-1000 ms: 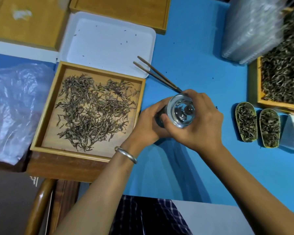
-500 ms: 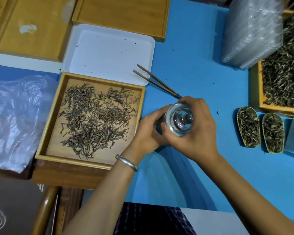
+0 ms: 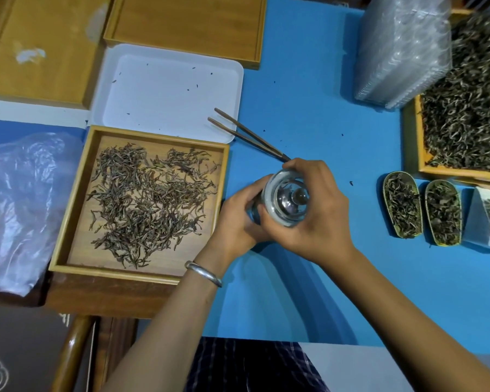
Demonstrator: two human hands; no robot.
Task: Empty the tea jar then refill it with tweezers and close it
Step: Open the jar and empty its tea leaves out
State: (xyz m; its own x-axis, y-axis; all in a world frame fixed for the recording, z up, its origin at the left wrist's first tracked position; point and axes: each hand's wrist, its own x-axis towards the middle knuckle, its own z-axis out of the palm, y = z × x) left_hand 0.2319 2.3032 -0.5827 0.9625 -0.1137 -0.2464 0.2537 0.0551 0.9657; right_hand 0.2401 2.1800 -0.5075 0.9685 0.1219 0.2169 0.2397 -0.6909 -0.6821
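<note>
You hold the glass tea jar (image 3: 287, 203) in both hands above the blue tabletop (image 3: 309, 108), just right of the wooden tray (image 3: 68, 210) where the loose tea leaves (image 3: 150, 202) lie spread. Your left hand (image 3: 238, 219) wraps the jar's body from the left, fingers curled round the glass and thumb lying along its near side. Your right hand (image 3: 320, 210) comes over from the right with fingers and thumb curled round the rim of the lid (image 3: 290, 199), whose round knob (image 3: 300, 197) shows between them. The lid sits on the jar mouth; whether it is fully seated cannot be told from here, nor what is inside. A silver bangle (image 3: 204, 274) circles your left wrist.

The wooden tweezers (image 3: 246, 134) lie on the table behind the jar, their joined end hidden behind your right fingers, their two open tips resting over the corner of the white plastic tray (image 3: 167, 91). To your right, two small oval scoops of tea (image 3: 402, 205) stand side by side, near a big wooden tray heaped with leaves (image 3: 464, 123) and a stack of clear plastic lids (image 3: 402, 49). A crumpled plastic bag (image 3: 17, 207) lies left of the tea tray
</note>
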